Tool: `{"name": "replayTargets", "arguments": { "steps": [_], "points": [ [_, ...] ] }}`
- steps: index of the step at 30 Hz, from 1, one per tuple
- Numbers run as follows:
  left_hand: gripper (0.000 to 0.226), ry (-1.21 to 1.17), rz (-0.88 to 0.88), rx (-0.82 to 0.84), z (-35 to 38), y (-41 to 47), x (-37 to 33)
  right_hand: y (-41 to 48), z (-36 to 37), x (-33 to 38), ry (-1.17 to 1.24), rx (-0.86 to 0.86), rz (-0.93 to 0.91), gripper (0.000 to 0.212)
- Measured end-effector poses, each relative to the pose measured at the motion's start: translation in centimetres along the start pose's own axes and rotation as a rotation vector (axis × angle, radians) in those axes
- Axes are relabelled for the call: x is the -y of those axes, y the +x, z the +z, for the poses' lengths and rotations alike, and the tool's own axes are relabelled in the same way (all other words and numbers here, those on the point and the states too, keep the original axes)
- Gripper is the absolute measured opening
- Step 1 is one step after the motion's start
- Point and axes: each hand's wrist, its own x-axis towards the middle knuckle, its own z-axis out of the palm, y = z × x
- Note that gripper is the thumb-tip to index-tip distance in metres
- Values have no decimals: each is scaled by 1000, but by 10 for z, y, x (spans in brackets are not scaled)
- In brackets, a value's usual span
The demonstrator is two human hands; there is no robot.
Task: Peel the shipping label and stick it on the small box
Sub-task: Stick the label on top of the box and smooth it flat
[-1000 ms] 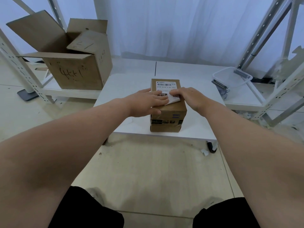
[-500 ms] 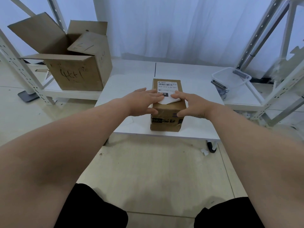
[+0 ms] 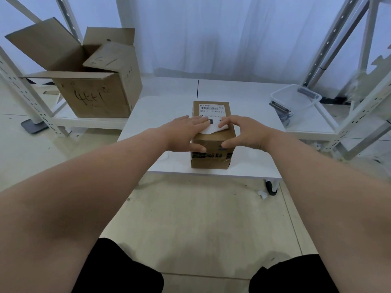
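The shipping label [image 3: 211,117] lies on top of the small box [image 3: 212,144] on the white table [image 3: 160,108], more exposed than before. Left hand [image 3: 186,134] flat, open; right hand [image 3: 243,133] spread open, now straddling the box's corner.

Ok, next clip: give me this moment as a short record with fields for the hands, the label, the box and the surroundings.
left hand: flat on the small box's top, fingers on the label, thumb on the near face
right hand: fingertips on the label's near right part, thumb on the near face
label: on the box top, near edge curled up
small box: closed, on the white table
surroundings: big open box left, clear tub right
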Motion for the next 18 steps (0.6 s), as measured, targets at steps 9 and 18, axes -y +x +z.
{"name": "replayTargets", "arguments": {
  "steps": [9,18],
  "points": [
    [93,72,59,-1,4,30,-20,-5,-2,1,212,43,19,104],
    [93,51,125,69,4,2,-13,-2,-3,-7,129,30,62,103]
  ]
}}
